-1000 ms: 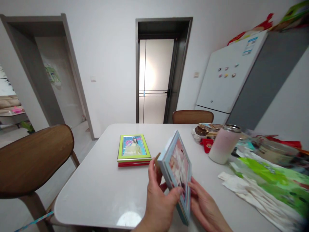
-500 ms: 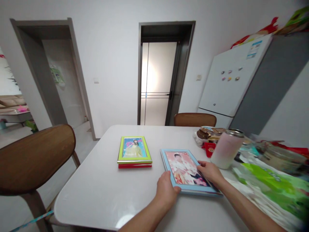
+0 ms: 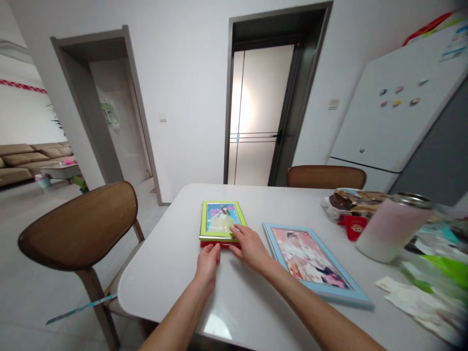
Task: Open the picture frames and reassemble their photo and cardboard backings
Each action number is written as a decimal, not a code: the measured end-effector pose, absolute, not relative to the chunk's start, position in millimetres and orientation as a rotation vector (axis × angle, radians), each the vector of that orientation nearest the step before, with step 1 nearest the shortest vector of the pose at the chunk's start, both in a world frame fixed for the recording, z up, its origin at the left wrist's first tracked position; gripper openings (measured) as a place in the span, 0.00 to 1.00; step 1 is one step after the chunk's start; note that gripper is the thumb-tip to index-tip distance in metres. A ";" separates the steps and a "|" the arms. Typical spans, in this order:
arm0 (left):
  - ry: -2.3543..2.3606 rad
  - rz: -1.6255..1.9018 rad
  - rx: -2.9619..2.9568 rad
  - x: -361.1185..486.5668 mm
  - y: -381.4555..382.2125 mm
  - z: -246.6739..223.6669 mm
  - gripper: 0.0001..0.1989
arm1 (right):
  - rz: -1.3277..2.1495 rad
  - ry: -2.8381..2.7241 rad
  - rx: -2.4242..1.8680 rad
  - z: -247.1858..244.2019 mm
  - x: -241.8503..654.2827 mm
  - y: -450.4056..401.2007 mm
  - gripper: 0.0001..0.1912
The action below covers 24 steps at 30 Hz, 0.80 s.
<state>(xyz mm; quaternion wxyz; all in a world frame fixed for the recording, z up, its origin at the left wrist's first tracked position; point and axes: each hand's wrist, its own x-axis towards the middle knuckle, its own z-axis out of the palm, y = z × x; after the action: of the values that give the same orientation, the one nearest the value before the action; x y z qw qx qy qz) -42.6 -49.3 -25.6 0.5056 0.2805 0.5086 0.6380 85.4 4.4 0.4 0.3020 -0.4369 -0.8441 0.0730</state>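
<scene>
The one head-worn view looks from above the near side of the white table (image 3: pixel 164 263), facing forward and down across it. The left hand (image 3: pixel 208 263) and right hand (image 3: pixel 251 246) lie near, below the view's middle; its wide reach runs to the door (image 3: pixel 258 107) far ahead, the sofa (image 3: pixel 27 160) far left and the fridge (image 3: pixel 380 129) far right.

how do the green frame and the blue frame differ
The green frame shows a figure in a pale dress against blue, while the blue frame holds a mostly pink and white picture. The green frame sits on something red; no red layer shows under the blue frame. The right hand has fingers on the green frame; no hand holds the blue frame. Both lie picture side up.
</scene>
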 end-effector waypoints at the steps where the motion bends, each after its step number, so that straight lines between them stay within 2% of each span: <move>1: 1.205 1.531 0.670 -46.5 -50.7 -24.8 0.12 | 0.198 -2.257 -1.144 0.8 74.0 2.6 0.20; 5: 1.100 1.606 0.648 -52.1 -62.6 -23.3 0.09 | 0.261 -2.315 -1.098 2.9 58.4 -16.0 0.11; 8: 1.017 1.731 0.669 -49.0 -79.2 -23.3 0.10 | 0.333 -2.361 -1.046 7.3 63.9 -39.8 0.09; 10: 0.993 1.795 0.684 -43.6 -95.2 -21.1 0.14 | 0.445 -2.286 -1.074 13.0 69.5 -54.2 0.14; 13: 1.029 1.826 0.770 -33.2 -125.4 -10.5 0.16 | 0.807 -1.950 -1.133 26.1 79.3 -70.3 0.24; 16: 1.112 1.735 1.145 -25.3 -155.0 5.4 0.16 | 1.177 -1.517 -1.104 42.5 92.6 -86.6 0.28; 19: 1.128 1.613 1.778 -21.9 -174.4 12.9 0.20 | 1.460 -1.142 -0.965 56.3 110.9 -106.8 0.27; 21: 1.064 1.558 2.199 -19.2 -181.0 9.3 0.20 | 1.579 -0.988 -0.912 60.3 124.3 -120.2 0.28; 24: 1.019 1.435 2.595 -12.4 -186.1 -3.7 0.16 | 1.646 -0.868 -1.050 56.3 140.1 -135.5 0.33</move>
<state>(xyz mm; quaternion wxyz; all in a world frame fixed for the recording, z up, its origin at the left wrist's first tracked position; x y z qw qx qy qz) -12.4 -186.1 -3.7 0.0030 0.8277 0.3249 0.4576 140.1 -135.5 56.3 0.4816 -0.4309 -0.3559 0.6750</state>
